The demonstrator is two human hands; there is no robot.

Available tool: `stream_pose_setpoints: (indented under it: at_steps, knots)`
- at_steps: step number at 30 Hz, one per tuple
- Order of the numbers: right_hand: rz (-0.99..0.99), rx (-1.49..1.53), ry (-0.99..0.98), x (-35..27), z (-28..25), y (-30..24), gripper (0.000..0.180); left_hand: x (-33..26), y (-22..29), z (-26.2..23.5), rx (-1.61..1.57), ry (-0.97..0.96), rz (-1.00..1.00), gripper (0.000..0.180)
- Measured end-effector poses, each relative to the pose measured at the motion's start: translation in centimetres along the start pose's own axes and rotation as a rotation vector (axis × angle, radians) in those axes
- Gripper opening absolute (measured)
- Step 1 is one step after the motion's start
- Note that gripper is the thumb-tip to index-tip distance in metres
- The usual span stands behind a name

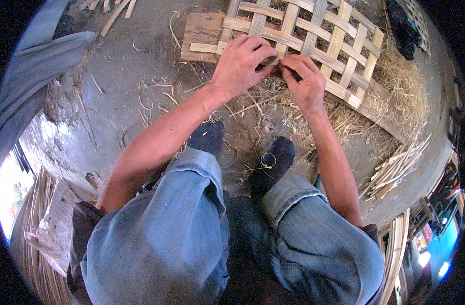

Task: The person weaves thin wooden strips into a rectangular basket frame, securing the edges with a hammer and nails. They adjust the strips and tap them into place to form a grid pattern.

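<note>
Tan lattice: left hand, right hand at its edge.

Faded blue jeans fill the area from seven o'clock to five, ending in broad turned-up cuffs of paler denim. Dark footwear shows near the centre. Dark sleeves end at eight and four o'clock. The left hand, toward twelve, and right hand, past one, are bare.

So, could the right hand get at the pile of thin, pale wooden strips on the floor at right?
Probably yes: the pile looks uncovered, with nothing tall between, though the right hand is at the edge of the flat, pale wooden lattice.
</note>
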State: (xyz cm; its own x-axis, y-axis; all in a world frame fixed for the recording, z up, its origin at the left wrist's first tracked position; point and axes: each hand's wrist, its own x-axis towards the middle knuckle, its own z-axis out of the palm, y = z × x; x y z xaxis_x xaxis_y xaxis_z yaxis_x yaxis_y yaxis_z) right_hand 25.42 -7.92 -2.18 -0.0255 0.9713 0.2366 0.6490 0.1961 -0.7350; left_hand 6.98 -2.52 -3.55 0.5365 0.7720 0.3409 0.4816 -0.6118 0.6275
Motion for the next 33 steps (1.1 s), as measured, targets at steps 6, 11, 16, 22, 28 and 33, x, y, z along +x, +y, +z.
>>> stream_pose_setpoints:
  at_steps: [6, 11, 16, 22, 28, 33]
  knots:
    - [-0.092, 0.006, 0.049, -0.2, 0.2, 0.3, 0.023, 0.0, 0.2, -0.1, -0.019, 0.012, -0.046, 0.033]
    - [-0.105, 0.045, 0.023, -0.1, -0.1, 0.3, 0.023, -0.1, 0.8, -0.2, -0.038, 0.0, -0.089, 0.037]
    - [-0.115, 0.044, 0.016, -0.3, -0.2, 0.6, 0.022, 0.0, 1.4, 0.2, -0.078, 0.039, -0.087, 0.039]
    - [-0.099, 0.047, 0.001, -0.3, -0.2, 0.5, 0.019, 0.2, 1.2, 0.6, -0.11, 0.046, -0.114, 0.044]
    - [-0.094, 0.069, 0.009, -0.3, -0.3, 0.5, 0.019, 0.3, 1.1, 0.8, -0.114, 0.066, -0.097, 0.048]
    - [-0.057, 0.065, -0.02, -0.2, -0.9, 0.1, 0.02, 0.3, 1.4, 0.9, -0.116, 0.02, -0.145, 0.046]
